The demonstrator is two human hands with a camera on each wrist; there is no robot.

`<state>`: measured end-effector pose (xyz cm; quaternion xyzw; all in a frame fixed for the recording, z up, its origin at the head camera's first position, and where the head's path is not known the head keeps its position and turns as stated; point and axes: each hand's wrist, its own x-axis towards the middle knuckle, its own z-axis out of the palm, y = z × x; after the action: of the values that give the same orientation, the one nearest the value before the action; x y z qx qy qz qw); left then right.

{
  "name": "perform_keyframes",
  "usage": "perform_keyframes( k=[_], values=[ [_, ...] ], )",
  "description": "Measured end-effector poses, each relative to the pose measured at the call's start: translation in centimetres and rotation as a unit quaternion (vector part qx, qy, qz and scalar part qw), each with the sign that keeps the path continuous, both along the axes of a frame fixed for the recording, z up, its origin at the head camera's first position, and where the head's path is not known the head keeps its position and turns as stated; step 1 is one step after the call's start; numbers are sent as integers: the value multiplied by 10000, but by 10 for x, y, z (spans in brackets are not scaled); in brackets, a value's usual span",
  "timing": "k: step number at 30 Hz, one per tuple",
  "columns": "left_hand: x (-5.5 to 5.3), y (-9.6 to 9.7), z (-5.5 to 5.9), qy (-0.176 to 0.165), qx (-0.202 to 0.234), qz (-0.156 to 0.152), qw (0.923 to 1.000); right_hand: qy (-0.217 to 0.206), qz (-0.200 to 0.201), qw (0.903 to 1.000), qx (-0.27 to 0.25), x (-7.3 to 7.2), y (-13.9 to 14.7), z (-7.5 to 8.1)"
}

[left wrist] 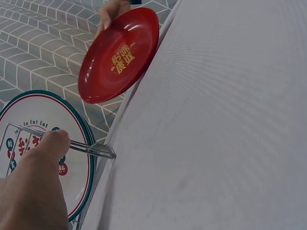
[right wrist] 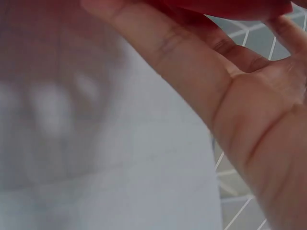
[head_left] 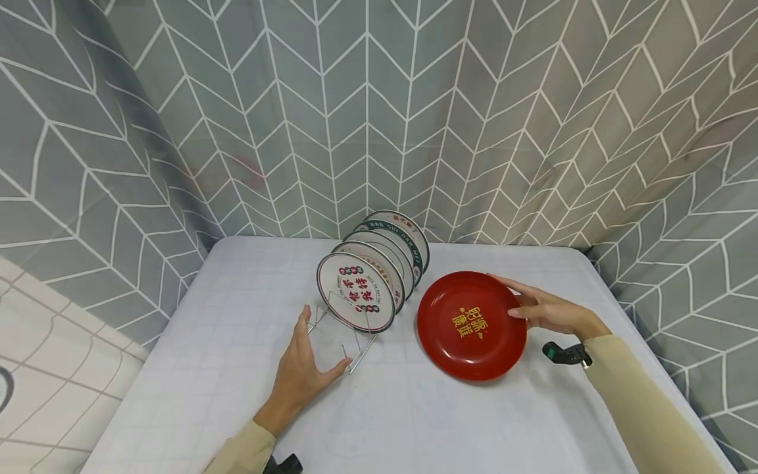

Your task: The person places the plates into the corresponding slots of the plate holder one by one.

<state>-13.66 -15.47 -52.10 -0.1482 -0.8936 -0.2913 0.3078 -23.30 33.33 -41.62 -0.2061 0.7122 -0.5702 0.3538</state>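
Observation:
A silver wire plate rack (head_left: 353,361) holds several round white plates (head_left: 356,292) standing on edge, with red lettering on the front one. My left hand (head_left: 302,372) grips the near end of the rack, fingers at its left side and thumb at its right corner. In the left wrist view the thumb (left wrist: 45,158) lies over a wire of the rack. To the right of the rack, my right hand (head_left: 547,311) holds a red plate (head_left: 441,329) with gold characters by its right rim, thumb on the face and fingers behind. The right wrist view shows the plate's underside (right wrist: 230,8) above the fingers.
The rack stands on a table with a white cloth (head_left: 237,316). Grey curtains with a white chevron pattern (head_left: 385,118) hang behind the table and at its sides. White tiles (head_left: 47,355) show at the left.

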Motion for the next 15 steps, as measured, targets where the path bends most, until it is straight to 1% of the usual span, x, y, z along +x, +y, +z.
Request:
perform_keyframes(
  k=[3, 9, 15],
  values=[
    [0, 0, 0, -23, 13, 2, 10000, 94, 216, 9997, -47, -2, -10, 8],
    [0, -1, 0, -148, 38, -1, 9999, 402, 456, 9981, 137, 0, -27, 20],
    [0, -1, 0, -132, 37, -11, 9999, 610, 622, 9958, 283, 1, -37, 23]
  ],
)
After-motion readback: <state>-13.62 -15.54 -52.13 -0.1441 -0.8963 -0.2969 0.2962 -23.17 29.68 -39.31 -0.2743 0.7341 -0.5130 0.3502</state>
